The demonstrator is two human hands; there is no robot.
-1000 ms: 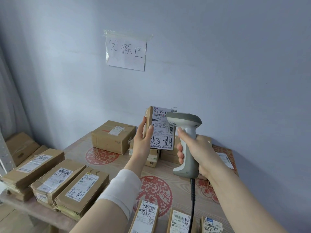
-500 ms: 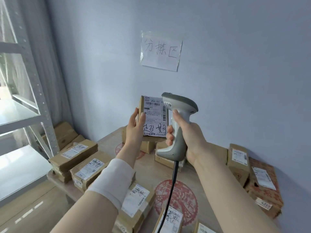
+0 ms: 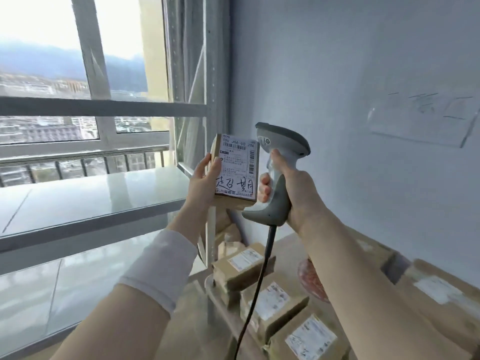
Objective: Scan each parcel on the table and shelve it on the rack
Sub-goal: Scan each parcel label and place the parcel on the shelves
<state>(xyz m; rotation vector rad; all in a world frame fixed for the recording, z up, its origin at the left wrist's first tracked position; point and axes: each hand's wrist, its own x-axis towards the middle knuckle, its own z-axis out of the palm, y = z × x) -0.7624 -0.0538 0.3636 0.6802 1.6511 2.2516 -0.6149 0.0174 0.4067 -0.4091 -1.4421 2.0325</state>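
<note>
My left hand (image 3: 201, 181) holds a small brown parcel (image 3: 237, 168) upright at chest height, its white label with black handwriting facing me. My right hand (image 3: 291, 187) grips the handle of a grey barcode scanner (image 3: 280, 175) just to the parcel's right, its black cable (image 3: 255, 289) hanging down. The scanner's head sits beside the label's top right corner. The white metal rack (image 3: 91, 201) stands to the left, its glossy shelf level with the parcel. Several labelled brown parcels (image 3: 275, 305) lie on the table (image 3: 215, 294) below my arms.
A large window with a railing (image 3: 78, 157) is behind the rack. The rack's upright post (image 3: 211, 229) stands between shelf and table. A lower shelf (image 3: 65, 289) shows beneath. A paper sign (image 3: 420, 118) is taped to the grey wall on the right.
My view has swung left from the table toward the rack and window. Both hands, with the parcel and scanner, moved along and stayed together in front of me.
</note>
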